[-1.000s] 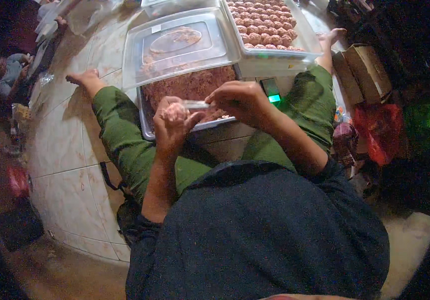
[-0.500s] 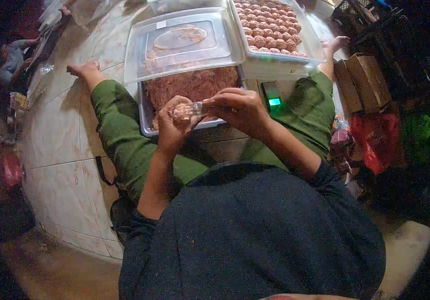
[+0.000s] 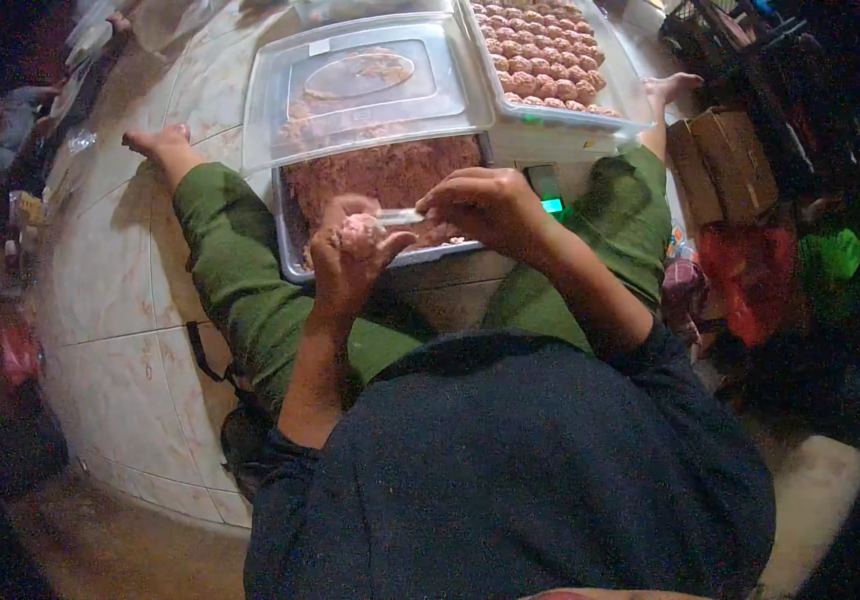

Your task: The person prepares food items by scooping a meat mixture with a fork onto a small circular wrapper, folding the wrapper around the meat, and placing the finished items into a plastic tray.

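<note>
My left hand [image 3: 342,268] cups a lumpy, pinkish-brown ball [image 3: 358,229] in its curled fingers, the thumb stretched out to the right. Against the ball's right side lies a small, pale, flat tool [image 3: 402,216]; its exact kind is unclear. The fingertips of my right hand [image 3: 498,208] pinch the tool's other end. Both hands are over the near part of a plastic tub [image 3: 283,225] of reddish-brown, crumbly mixture [image 3: 385,165]. Part of the mixture is hidden by my hands and by a smeared, see-through lid [image 3: 380,90] lying across the far part.
Rows of similar balls [image 3: 548,55] fill a clear container [image 3: 630,110] at the far right. A phone [image 3: 547,190] with a green glow rests by my right thigh. My green-trousered legs flank the tub on the tiled floor [image 3: 110,290]. Cardboard [image 3: 725,165] and a red bag [image 3: 745,280] are to the right.
The tool has turned to lie nearly level and shows more of its length. My right hand has shifted slightly right, and my left thumb has swung out from the ball.
</note>
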Demonstrator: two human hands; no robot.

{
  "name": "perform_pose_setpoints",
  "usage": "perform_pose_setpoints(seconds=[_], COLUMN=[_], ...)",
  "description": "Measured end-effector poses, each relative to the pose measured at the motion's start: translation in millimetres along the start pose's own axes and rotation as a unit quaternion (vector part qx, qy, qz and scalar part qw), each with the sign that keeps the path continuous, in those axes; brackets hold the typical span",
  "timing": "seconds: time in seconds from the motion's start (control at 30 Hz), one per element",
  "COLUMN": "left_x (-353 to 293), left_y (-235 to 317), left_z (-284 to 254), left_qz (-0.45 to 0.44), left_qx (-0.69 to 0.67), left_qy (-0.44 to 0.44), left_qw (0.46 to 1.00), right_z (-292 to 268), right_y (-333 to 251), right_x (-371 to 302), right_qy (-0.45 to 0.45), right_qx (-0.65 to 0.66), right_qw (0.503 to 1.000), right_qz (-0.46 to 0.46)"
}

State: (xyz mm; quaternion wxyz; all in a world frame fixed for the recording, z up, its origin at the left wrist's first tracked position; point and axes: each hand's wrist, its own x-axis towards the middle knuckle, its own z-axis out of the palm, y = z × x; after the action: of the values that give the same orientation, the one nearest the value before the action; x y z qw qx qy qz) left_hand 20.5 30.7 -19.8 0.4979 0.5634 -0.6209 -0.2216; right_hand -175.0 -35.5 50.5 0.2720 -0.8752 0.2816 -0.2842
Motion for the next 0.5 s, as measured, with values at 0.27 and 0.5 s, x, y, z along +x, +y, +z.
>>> perform_pose_setpoints(seconds=[0.27,0.5], left_x=[7,9], left_y=[13,-11], left_z=[-2,-8], left_qz=[-0.092,-0.009], left_qx=[-0.266,-0.173], left_qy=[0.010,-0.022], left_qw=[0.959,0.985], right_z=[24,29], right_y=[7,4], right_x=[-8,7], right_qy=[0.023,-0.021], right_qx=[0.134,0.114], right_qw=[0.986,0.993], right_qz=[0.098,0.030])
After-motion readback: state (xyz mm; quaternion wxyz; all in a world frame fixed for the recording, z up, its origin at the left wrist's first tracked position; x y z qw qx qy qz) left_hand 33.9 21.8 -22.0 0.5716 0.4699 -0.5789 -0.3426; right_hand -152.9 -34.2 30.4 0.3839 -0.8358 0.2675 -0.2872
